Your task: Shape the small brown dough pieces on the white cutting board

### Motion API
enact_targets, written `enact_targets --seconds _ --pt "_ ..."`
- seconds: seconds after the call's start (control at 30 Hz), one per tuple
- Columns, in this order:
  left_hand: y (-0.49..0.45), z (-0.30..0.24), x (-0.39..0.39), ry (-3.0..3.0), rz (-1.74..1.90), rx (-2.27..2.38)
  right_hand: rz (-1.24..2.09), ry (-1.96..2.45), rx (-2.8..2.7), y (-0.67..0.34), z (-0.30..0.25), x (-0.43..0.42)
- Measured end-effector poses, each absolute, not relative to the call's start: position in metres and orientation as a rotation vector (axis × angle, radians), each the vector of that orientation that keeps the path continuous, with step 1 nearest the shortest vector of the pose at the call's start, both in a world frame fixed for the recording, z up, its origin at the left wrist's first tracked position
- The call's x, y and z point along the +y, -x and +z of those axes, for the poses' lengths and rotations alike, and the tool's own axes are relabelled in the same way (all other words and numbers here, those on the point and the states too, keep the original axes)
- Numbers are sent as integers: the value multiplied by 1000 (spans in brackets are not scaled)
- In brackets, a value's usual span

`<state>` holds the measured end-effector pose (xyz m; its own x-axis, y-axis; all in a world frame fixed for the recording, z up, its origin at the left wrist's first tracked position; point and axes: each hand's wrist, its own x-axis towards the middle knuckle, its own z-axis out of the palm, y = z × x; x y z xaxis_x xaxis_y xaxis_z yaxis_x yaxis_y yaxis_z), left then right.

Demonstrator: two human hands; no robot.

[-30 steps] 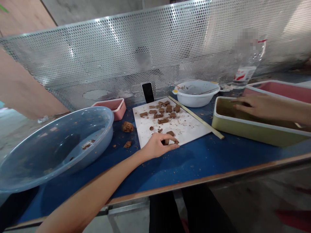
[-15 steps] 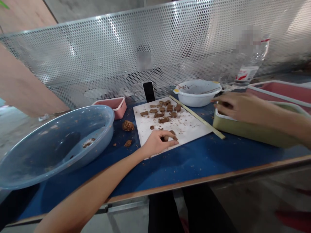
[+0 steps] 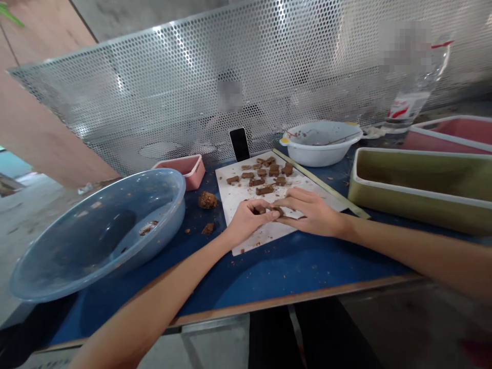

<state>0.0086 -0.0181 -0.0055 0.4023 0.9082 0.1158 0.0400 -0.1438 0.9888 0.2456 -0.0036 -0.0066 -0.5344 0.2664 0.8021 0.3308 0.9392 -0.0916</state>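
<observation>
The right hand (image 3: 313, 212) has left the green trough (image 3: 400, 207) at three o'clock, joining the left hand (image 3: 246, 223) at centre; together they pinch a brown lump (image 3: 278, 210).

Brown pieces (image 3: 265, 189), white board (image 3: 231, 201)

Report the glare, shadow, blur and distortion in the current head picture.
Head view throughout: glare streaks the perforated screen; shadow darkens the blue table beside the basin; wide-angle stretch seems to elongate that basin; pixelated patches obscure two areas; left hand and right hand look fairly clear, the brown piece between them partly hidden.
</observation>
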Motion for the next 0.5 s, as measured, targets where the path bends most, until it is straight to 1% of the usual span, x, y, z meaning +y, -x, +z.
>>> enact_targets --seconds 0.13,0.27,0.4,0.5 --pt "-9 0 -20 -1541 923 904 -136 378 -2185 -245 -3 -9" --pt "-10 6 -23 -1586 917 909 -179 410 -2244 -251 12 -12" --pt "-9 7 -24 -1650 911 919 -204 743 -2275 -298 42 -5" --pt "-9 7 -24 -1694 894 922 -182 831 -2215 -355 63 4"
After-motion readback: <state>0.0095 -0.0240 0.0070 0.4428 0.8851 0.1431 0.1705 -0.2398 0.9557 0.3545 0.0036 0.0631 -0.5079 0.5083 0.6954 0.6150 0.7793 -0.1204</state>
